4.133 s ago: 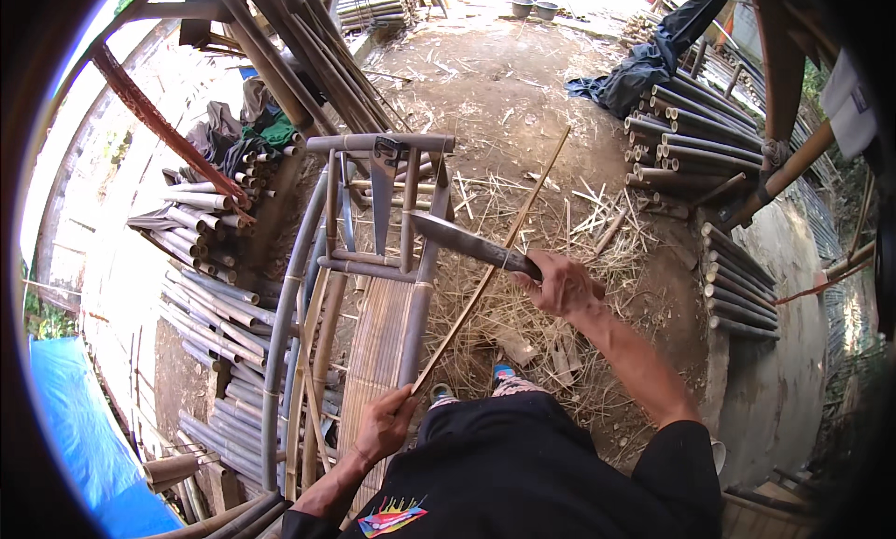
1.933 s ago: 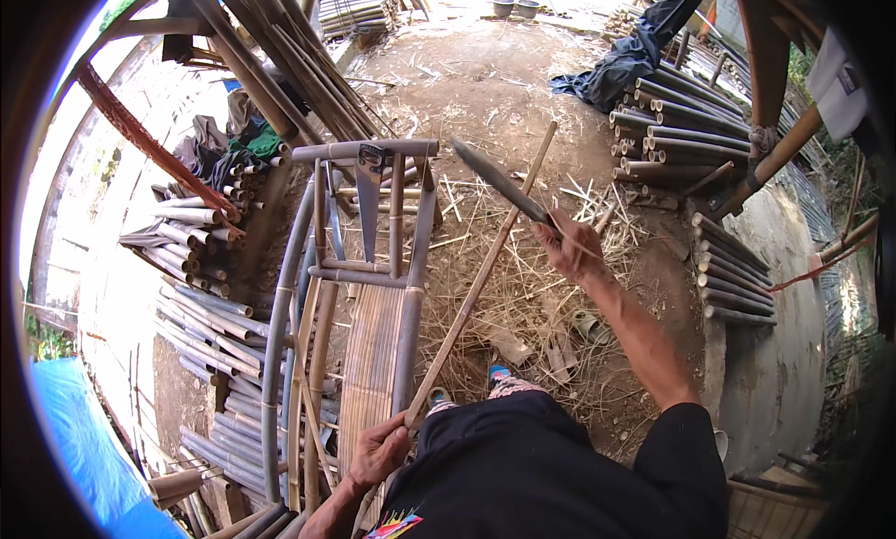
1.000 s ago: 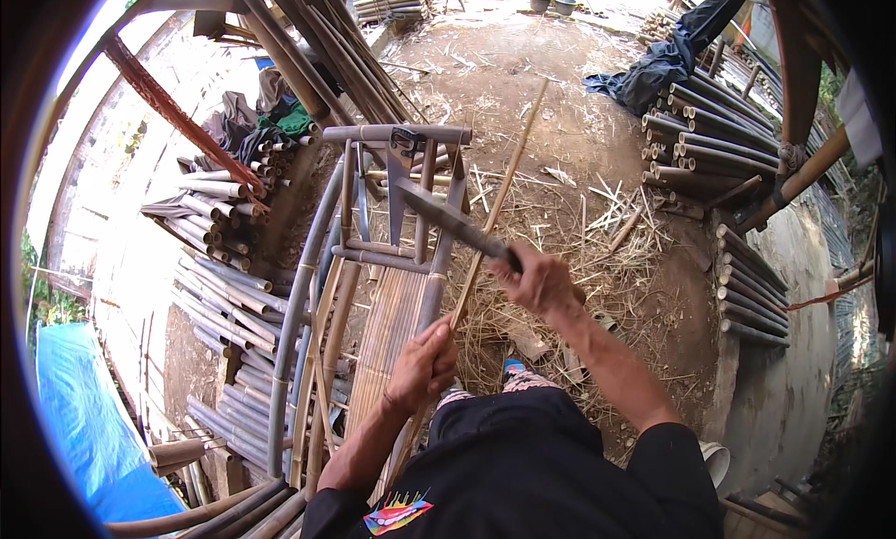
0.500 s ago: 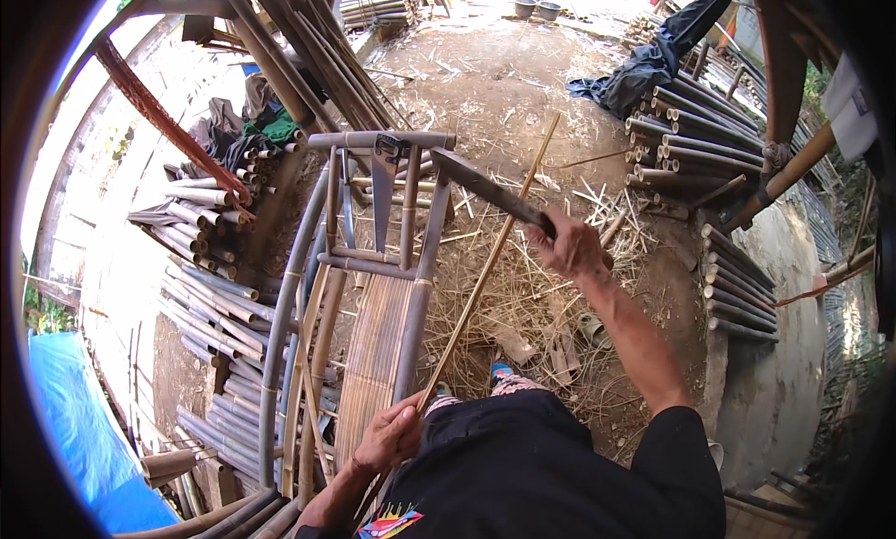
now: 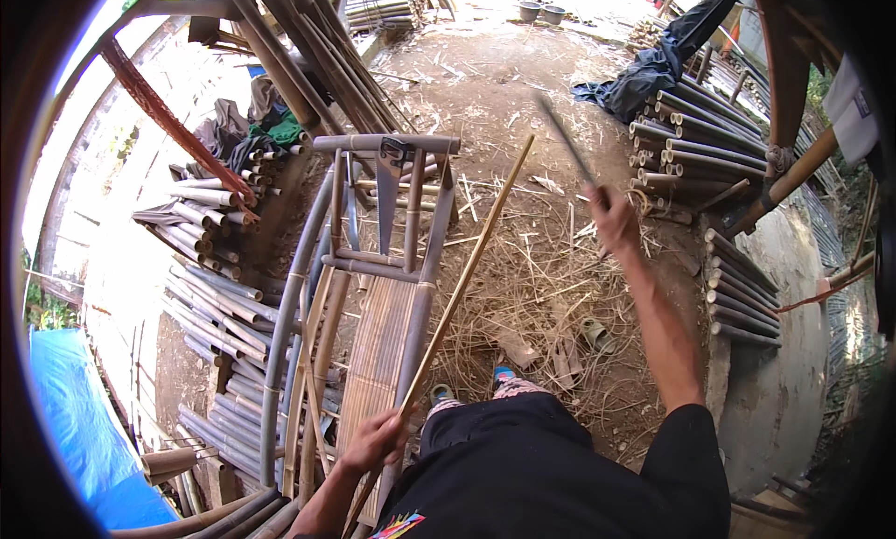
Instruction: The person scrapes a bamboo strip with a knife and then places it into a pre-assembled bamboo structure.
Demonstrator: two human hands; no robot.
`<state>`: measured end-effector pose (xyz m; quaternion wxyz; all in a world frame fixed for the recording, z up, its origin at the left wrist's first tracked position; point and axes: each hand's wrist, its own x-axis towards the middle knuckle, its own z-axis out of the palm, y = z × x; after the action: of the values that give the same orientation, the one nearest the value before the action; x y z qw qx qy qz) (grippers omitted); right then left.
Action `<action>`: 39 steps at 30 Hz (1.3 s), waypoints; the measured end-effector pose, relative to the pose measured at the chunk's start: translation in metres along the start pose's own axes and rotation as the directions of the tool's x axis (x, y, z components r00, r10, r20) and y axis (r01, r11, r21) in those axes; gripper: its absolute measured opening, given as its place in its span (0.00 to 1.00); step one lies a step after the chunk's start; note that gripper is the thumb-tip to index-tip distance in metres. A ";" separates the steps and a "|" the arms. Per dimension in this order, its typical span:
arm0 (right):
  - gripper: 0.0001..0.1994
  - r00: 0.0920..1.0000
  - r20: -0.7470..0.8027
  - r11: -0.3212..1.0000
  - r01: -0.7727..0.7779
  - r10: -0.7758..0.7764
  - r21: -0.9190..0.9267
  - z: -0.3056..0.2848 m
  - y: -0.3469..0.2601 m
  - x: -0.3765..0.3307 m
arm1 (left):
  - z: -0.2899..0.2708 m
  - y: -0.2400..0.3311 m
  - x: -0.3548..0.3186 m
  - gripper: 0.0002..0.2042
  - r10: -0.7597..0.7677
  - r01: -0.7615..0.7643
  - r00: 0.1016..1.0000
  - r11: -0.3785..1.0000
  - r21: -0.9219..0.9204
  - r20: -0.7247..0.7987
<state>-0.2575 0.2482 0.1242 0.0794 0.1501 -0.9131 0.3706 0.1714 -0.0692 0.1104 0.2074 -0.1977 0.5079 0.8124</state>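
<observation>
My left hand is closed around the lower part of a long, thin bamboo strip, which slants up and away to the right. In my right hand is the handle of a machete; its dark blade points up and to the left, slightly blurred and apart from the strip. Beside my left hand stands a bamboo bench with a slatted surface. A handsaw hangs at the frame of its far end.
Bamboo shavings litter the dirt floor ahead of my feet. Cut bamboo poles are stacked at the right, with more poles at the left. A blue tarp lies at the lower left. Two dark buckets stand far off.
The machete has come off the bamboo strip and swung up to the right with my right hand. My left hand has dropped slightly, and the strip's far end has shifted left.
</observation>
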 end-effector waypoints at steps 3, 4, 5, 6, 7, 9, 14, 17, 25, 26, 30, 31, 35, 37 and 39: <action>0.30 0.945 0.169 0.959 0.283 -0.280 0.003 0.061 -0.049 -0.070 | 0.031 0.041 0.073 0.21 0.180 -0.155 0.976 0.970 0.190 -0.121; 0.29 0.904 0.104 0.909 0.416 -0.414 0.006 0.073 -0.069 -0.094 | 0.046 0.058 0.088 0.21 0.224 -0.178 0.962 0.949 0.259 -0.158; 0.29 0.875 0.120 0.882 0.471 -0.470 0.017 0.081 -0.082 -0.114 | 0.057 0.067 0.096 0.21 0.265 -0.194 0.945 0.926 0.323 -0.192; 0.29 0.845 0.178 0.854 0.519 -0.504 -0.048 0.084 -0.095 -0.131 | 0.062 0.071 0.103 0.21 0.249 -0.187 0.950 0.937 0.296 -0.189; 0.30 0.823 0.091 0.824 0.565 -0.560 -0.033 0.089 -0.100 -0.136 | 0.067 0.077 0.110 0.21 0.243 -0.188 0.952 0.943 0.275 -0.183; 0.30 0.838 0.057 0.838 0.545 -0.543 -0.024 0.091 -0.095 -0.132 | 0.080 0.076 0.110 0.21 0.273 -0.219 0.935 0.946 0.237 -0.226; 0.33 0.975 0.064 0.972 0.219 -0.214 -0.083 0.062 -0.039 -0.072 | 0.092 0.057 0.071 0.20 0.212 -0.169 0.961 0.958 0.233 -0.175; 0.35 0.996 0.043 0.996 0.075 -0.073 -0.052 0.028 -0.011 -0.043 | 0.091 0.039 0.043 0.21 0.128 -0.095 0.980 0.973 0.208 -0.152; 0.37 0.995 -0.024 0.991 0.094 -0.097 -0.090 0.007 0.011 -0.014 | 0.062 0.015 0.012 0.21 0.175 -0.157 0.983 0.955 0.252 -0.052; 0.37 0.995 -0.070 0.988 0.055 -0.065 -0.145 -0.004 0.022 -0.005 | 0.057 0.007 0.003 0.21 0.178 -0.162 0.983 0.946 0.282 -0.035; 0.36 0.949 -0.211 0.970 -0.242 0.234 -0.012 -0.055 0.059 0.033 | 0.014 -0.034 -0.029 0.19 0.167 -0.134 0.984 0.930 0.342 -0.068; 0.34 0.901 -0.226 0.927 -0.343 0.371 0.151 -0.072 0.080 0.042 | -0.004 -0.039 -0.039 0.19 0.143 -0.110 0.985 0.951 0.290 -0.095; 0.28 0.942 0.015 0.724 -0.269 0.336 0.636 -0.034 0.035 0.017 | -0.031 -0.002 -0.010 0.09 0.520 -0.091 0.802 0.591 0.802 -0.292; 0.21 0.896 0.237 0.543 -0.420 0.376 0.727 0.006 -0.012 -0.022 | -0.048 0.037 0.040 0.06 0.759 -0.254 0.581 0.512 0.821 -0.294; 0.13 0.839 0.461 0.461 -0.544 0.289 0.701 0.060 -0.049 -0.062 | -0.036 0.104 0.080 0.11 0.946 -0.170 0.311 0.148 0.974 -0.089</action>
<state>-0.1844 0.1858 0.0975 -0.2205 -0.0111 -0.6487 0.7283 0.0523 -0.1329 0.1304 -0.3223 -0.1289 0.8929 0.2869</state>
